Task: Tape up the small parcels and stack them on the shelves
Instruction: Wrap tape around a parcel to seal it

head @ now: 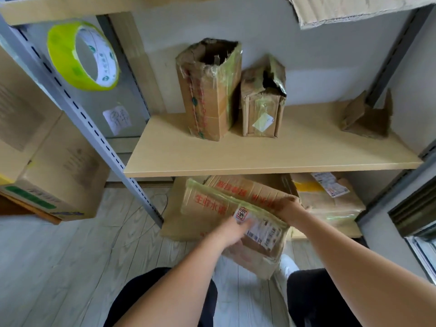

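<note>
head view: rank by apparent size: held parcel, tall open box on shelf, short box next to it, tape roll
1. held parcel, though it is nearest the camera, so unsure
2. tall open box
3. short box and tape roll: look alike; the roll sits nearer, so unranked

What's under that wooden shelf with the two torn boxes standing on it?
Under the shelf lie taped cardboard parcels: one held by both hands, left hand, right hand, another beside it. What lies further back is hidden.

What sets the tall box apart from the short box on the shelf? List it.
The tall box stands higher than the short box beside it. The tall box's top gapes fully open; the short box's is torn open at one corner. Only the short box has a pale label. Both are upright, worn brown cardboard with greenish tape.
</note>
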Demonstrator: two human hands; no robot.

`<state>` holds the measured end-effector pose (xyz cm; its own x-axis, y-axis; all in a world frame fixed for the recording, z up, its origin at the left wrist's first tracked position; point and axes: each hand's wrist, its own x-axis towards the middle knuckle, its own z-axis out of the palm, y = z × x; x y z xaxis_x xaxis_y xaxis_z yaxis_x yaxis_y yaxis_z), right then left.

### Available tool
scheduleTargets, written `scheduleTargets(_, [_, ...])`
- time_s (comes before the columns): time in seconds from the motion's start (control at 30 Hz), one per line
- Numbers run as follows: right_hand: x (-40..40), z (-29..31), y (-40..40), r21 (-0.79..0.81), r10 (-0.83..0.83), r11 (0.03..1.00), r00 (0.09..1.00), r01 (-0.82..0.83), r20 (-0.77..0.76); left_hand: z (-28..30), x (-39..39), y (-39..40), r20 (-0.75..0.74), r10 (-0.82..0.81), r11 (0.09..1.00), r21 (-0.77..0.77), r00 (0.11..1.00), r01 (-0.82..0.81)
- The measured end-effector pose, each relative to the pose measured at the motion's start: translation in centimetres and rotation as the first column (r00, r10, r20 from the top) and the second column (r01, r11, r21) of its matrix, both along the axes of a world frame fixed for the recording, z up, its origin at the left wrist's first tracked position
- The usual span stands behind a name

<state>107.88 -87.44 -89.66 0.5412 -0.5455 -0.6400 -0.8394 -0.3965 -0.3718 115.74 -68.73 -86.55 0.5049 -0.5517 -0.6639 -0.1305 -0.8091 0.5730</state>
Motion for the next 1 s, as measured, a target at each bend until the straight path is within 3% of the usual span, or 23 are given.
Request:
scheduleTargets(0.03, [0.6,-0.4,-0.5,-0.011,0.034,0.999,0.995,-0.035,-0.095,-0.8,1.4,-0.1,0.109,-0.004,1.000,-0.017,0.994,0.006])
scheduleTargets(0.1, [1.5,-1.4,-1.4,0.016,0.038,0.999,0.995,-0.037,-0.089,-2.3,4.4,-0.2,0.298,0.047,0.998,-0.050,0.953,-0.034])
scheduleTargets(0.17, [1.9,-2.2,-1.9,0.078,-0.009,0.997,1.000,0.007,0.027,-3.9,7.0,-0.3,0.412,0.076,0.997,-0.004,0.908,-0.081])
scheduleTargets(0.27, [1.3,-0.5,-1.6,0.006,-0.201,0.980,0.976,0.201,0.080,-5.2,9.5,-0.2,0.566,0.012,0.966,0.206,0.824,-0.156])
scheduleTargets(0.37, [0.5,-0.3,-2.2,0.154,-0.474,0.873,0.879,0.463,0.042,-5.0,10.9,0.3,0.671,-0.062,0.942,0.284,0.739,-0.179])
scheduleTargets(0.4, [0.0,0.1,-2.1,0.256,-0.518,0.820,0.854,0.511,-0.047,-5.1,11.5,0.3,0.659,-0.074,0.947,0.282,0.749,-0.153])
scheduleTargets(0.47, [-0.5,0.2,-1.8,0.544,-0.572,0.605,0.793,0.581,-0.210,-5.6,12.4,0.4,0.482,0.051,0.976,0.160,0.875,-0.145])
scheduleTargets(0.5, [-0.6,0.1,-1.7,0.639,-0.606,0.488,0.758,0.594,-0.242,-5.6,12.7,0.4,0.365,0.105,0.982,0.108,0.925,-0.154])
scheduleTargets(0.57, [-0.1,-0.2,-1.8,0.710,-0.690,0.413,0.705,0.570,-0.165,-5.3,13.1,0.6,0.265,0.164,0.979,0.075,0.950,-0.190])
scheduleTargets(0.67, [1.0,0.3,-3.5,0.624,-0.722,0.580,0.685,0.524,0.096,-4.4,12.4,1.1,0.249,0.218,0.962,0.110,0.944,-0.251])
scheduleTargets(0.73, [1.3,-0.1,-5.0,0.484,-0.658,0.707,0.730,0.516,0.182,-4.1,11.5,1.4,0.193,0.219,0.953,0.167,0.957,-0.251])
scheduleTargets(0.87, [0.7,-1.9,-5.6,0.235,-0.465,0.877,0.862,0.419,0.199,-4.2,10.7,1.8,0.131,0.312,0.938,0.113,0.941,-0.327])
scheduleTargets(1.0, [0.0,-0.9,-4.9,0.047,-0.367,0.929,0.903,0.366,0.221,-3.7,10.0,1.7,0.155,0.319,0.932,0.127,0.935,-0.339])
